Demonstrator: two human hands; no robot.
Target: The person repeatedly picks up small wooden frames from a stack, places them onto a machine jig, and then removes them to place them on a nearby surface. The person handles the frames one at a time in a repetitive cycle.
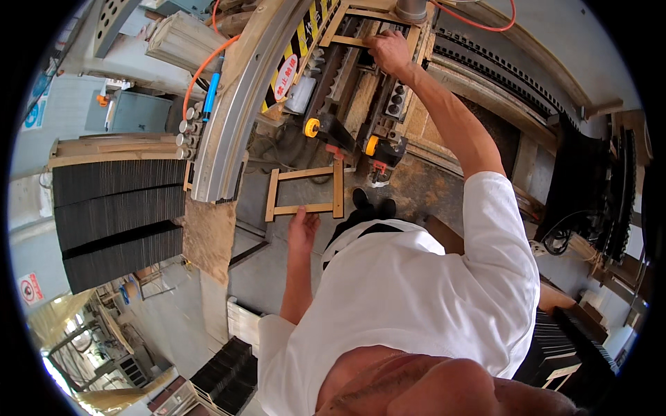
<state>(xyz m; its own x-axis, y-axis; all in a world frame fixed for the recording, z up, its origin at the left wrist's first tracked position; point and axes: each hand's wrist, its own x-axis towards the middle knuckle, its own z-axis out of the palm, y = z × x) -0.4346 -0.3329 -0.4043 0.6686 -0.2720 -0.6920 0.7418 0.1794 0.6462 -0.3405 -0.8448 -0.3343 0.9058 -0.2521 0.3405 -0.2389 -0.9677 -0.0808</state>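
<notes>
My left hand [302, 229] grips the near rail of a small rectangular wooden frame [305, 208], held in front of my body above the floor. My right arm reaches far forward to the machine [365, 104]. There my right hand [390, 51] is closed on the near rail of a second wooden frame [347, 41], which lies across the top of the machine. Its fingertips are partly hidden behind the hand. Two yellow knobs [312, 127] stick out at the machine's near end, between the two frames.
Left of the machine runs a curved metal rail [225, 118] with a blue marker-like tube [211, 97] and an orange hose [201, 69]. Stacks of thin black-edged pieces [118, 215] stand at far left. Sawdust covers the floor [430, 191] near the machine. More black stacks [225, 374] lie behind me.
</notes>
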